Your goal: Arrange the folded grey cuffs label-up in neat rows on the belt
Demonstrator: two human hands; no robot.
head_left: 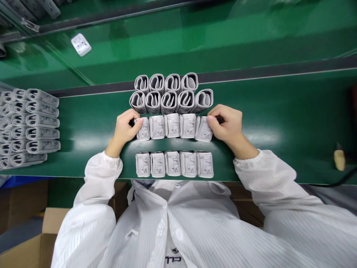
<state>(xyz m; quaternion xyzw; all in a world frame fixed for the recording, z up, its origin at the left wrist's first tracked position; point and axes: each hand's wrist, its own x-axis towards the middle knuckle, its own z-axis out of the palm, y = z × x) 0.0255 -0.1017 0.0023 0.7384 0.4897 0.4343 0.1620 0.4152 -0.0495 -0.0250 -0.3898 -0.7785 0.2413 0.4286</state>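
Green bench edge (223, 178) runs nr front packs (173, 164), L hand (126, 127) & R hand (229, 124) pinching mid packs (172, 125) endwise.

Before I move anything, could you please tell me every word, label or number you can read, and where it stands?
No text can be read with certainty.
Shirt under the white coat: dark lettering, not legible.
Folded bundles: drawings with print too small to read.
White plastic piece: marks too small to read.
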